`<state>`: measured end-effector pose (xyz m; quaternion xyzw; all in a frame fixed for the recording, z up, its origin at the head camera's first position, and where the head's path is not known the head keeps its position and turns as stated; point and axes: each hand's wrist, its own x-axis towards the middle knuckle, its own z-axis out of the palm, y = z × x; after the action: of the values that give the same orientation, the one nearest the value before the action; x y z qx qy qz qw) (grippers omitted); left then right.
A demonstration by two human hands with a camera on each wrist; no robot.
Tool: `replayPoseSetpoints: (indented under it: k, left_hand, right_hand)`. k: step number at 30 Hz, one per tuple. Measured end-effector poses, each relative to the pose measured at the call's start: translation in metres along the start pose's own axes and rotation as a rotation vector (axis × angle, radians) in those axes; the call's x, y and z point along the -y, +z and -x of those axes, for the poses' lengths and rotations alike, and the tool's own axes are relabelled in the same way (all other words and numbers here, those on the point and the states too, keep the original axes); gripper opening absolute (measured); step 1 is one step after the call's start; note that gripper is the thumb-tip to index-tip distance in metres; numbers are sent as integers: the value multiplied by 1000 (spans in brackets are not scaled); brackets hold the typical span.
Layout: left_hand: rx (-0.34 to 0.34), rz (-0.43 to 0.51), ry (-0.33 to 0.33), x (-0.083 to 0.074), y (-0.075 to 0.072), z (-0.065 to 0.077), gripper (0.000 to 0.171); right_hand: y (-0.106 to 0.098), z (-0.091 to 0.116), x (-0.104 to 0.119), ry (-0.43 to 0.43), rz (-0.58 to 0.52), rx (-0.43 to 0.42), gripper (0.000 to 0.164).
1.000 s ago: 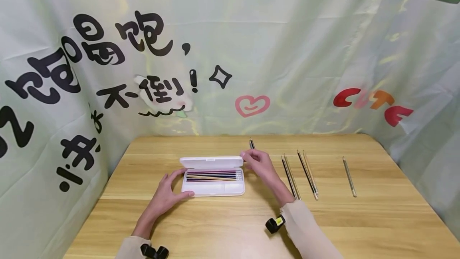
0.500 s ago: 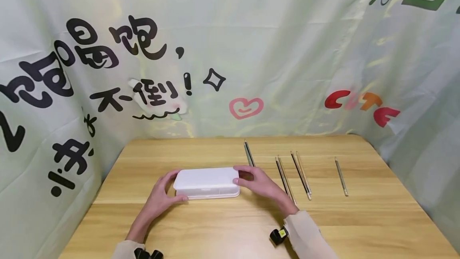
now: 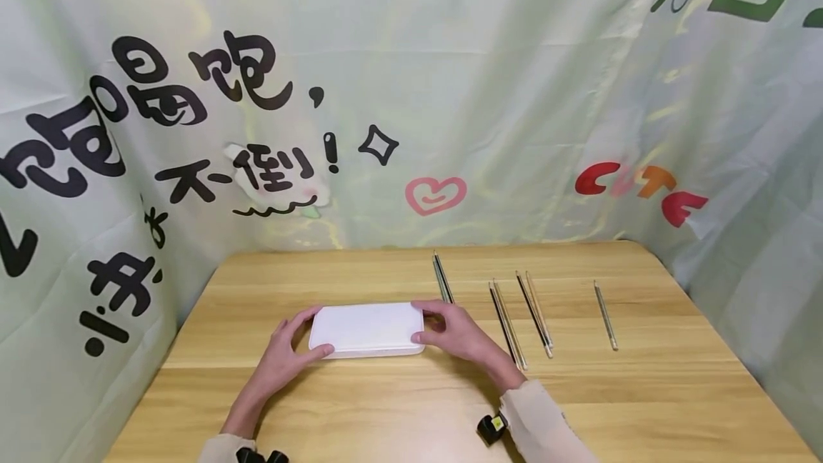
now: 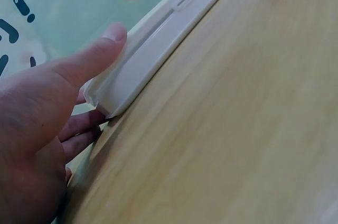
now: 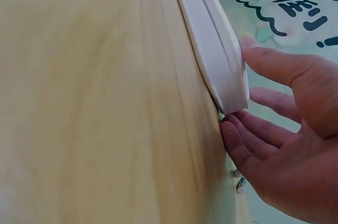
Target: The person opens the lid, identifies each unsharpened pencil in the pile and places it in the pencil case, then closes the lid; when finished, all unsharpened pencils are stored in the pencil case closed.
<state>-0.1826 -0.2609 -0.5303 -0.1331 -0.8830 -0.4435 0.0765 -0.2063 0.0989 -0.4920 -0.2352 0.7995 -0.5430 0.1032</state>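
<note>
A white plastic pencil case (image 3: 366,329) lies on the wooden table with its lid down, so the pencils inside are hidden. My left hand (image 3: 286,352) grips its left end, thumb over the front top edge and fingers round the back corner. At the opposite end my right hand (image 3: 459,333) holds the case the same way. In the left wrist view the front wall of the case (image 4: 158,49) shows a clasp. Seen from the right wrist, the thumb (image 5: 269,63) touches the lid edge and the other fingers sit at the case's end and underside corner.
Behind my right hand lie two dark pencils (image 3: 441,277). Farther right are a dark and a tan pair (image 3: 506,324), another such pair (image 3: 535,313) and a single grey-green pencil (image 3: 606,314). A printed curtain (image 3: 514,106) hangs round the wooden table (image 3: 360,406).
The pencil case's lid has swung from standing open to lying down over the pencils. My right hand has come from the lid's hinge side to the right end. The head view has shifted slightly.
</note>
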Motion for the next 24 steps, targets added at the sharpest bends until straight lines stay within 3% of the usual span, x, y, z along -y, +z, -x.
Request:
replayPoseSetpoints:
  k: [9, 15, 20, 24]
  left_hand:
    - [-22, -27, 22, -4, -4, 8, 77]
    - [-1, -37, 1, -2, -1, 7, 80]
    - [-16, 58, -7, 0, -10, 6, 61]
    - [-56, 60, -8, 2, -21, 6, 46]
  right_hand:
    - [4, 0, 2, -16, 18, 30, 61]
    - [1, 2, 2, -3, 38, 29, 61]
    - [-7, 4, 7, -40, 49, 42, 57]
    - [-25, 13, 13, -68, 71, -17, 51]
